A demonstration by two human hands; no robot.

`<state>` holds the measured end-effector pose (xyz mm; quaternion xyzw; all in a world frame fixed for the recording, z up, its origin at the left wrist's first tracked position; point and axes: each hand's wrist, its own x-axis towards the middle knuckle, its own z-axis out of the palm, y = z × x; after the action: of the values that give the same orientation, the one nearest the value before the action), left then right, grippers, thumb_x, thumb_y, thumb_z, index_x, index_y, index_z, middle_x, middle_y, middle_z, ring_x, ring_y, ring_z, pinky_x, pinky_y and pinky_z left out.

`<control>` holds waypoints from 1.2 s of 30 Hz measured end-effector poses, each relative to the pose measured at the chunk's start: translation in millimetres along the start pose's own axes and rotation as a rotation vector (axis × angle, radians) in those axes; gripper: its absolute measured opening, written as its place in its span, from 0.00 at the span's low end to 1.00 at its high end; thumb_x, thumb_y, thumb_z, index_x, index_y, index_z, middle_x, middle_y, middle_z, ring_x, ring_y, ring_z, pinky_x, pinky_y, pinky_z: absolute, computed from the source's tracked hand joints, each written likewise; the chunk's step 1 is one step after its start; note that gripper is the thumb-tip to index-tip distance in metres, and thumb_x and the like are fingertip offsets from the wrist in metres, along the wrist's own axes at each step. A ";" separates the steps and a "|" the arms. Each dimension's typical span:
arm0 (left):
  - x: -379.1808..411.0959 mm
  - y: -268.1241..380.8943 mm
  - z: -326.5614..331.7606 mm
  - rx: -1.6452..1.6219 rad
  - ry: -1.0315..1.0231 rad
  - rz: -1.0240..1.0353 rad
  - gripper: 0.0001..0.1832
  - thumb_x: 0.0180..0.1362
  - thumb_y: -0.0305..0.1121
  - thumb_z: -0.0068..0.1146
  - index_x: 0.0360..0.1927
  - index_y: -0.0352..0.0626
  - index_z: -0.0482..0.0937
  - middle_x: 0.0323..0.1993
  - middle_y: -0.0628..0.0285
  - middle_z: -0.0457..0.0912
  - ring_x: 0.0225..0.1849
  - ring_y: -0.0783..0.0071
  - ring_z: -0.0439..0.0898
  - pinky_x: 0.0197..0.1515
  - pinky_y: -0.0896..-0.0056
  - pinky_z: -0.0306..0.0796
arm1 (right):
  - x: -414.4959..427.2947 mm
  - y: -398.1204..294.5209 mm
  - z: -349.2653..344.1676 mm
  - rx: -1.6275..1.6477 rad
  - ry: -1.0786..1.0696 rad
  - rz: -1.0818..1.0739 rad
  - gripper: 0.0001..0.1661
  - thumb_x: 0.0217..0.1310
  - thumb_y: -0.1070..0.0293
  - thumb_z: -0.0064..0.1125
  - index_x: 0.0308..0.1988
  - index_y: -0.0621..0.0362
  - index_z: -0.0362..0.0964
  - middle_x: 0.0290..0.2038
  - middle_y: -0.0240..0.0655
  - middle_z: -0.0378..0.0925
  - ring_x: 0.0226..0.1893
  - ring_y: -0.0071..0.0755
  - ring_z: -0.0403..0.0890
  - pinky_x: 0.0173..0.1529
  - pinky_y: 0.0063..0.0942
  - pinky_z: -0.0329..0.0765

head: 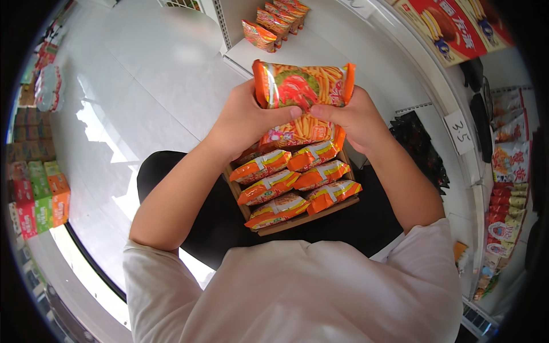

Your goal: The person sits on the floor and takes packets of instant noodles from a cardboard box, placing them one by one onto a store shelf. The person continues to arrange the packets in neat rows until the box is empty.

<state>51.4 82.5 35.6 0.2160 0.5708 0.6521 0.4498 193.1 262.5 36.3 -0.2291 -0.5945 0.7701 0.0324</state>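
Both of my hands grip an orange snack bag (304,85) with fries and a red prawn printed on its front. My left hand (248,115) holds its left side and my right hand (351,118) its right, thumbs almost meeting on the front. Directly below it shows another snack bag (300,130) of the same print; whether I hold that one too, I cannot tell. On my lap rests an open cardboard box (285,225), where several orange bags (274,186) stand packed in two columns. My fingers behind the held bag are hidden.
Ahead, a white shelf (330,47) bears a row of similar orange bags (276,21). Dark packets (418,145) lie on the shelf at right, below a handwritten price card (458,133). Red snack cartons (454,28) sit higher up. Stacked colourful boxes (40,197) stand at far left on the floor side.
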 end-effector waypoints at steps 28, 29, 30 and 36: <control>72.8 -22.4 -68.6 1.020 0.353 0.268 0.12 0.59 0.36 0.63 0.38 0.39 0.77 0.40 0.51 0.81 0.41 0.49 0.86 0.42 0.50 0.81 | 377.2 82.7 55.6 -1.599 0.189 -0.080 0.35 0.52 0.59 0.80 0.55 0.59 0.72 0.46 0.49 0.85 0.52 0.57 0.85 0.53 0.51 0.83; 75.3 -23.3 -69.8 1.017 0.347 0.274 0.12 0.58 0.35 0.64 0.38 0.39 0.77 0.40 0.52 0.81 0.41 0.50 0.86 0.41 0.51 0.81 | 379.2 84.3 59.2 -1.637 0.211 -0.074 0.35 0.52 0.59 0.80 0.55 0.58 0.72 0.47 0.49 0.85 0.52 0.56 0.86 0.53 0.52 0.83; 77.9 -24.2 -71.3 1.014 0.342 0.279 0.12 0.56 0.34 0.65 0.38 0.39 0.77 0.40 0.53 0.81 0.41 0.51 0.86 0.41 0.52 0.81 | 381.6 85.3 62.7 -1.676 0.231 -0.068 0.35 0.53 0.59 0.79 0.56 0.58 0.71 0.47 0.48 0.85 0.52 0.55 0.86 0.53 0.53 0.83; 85.9 -26.1 -69.9 1.047 0.345 0.387 0.14 0.49 0.32 0.67 0.38 0.40 0.78 0.38 0.57 0.81 0.38 0.57 0.86 0.38 0.57 0.80 | 390.4 95.4 49.2 -1.863 0.276 -0.210 0.33 0.54 0.60 0.77 0.56 0.54 0.71 0.54 0.45 0.81 0.57 0.53 0.82 0.54 0.50 0.84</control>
<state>-38.4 114.2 -26.7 0.4008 0.8322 0.3791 0.0562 -153.5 316.3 -165.8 -0.1971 -0.9785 -0.0550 -0.0242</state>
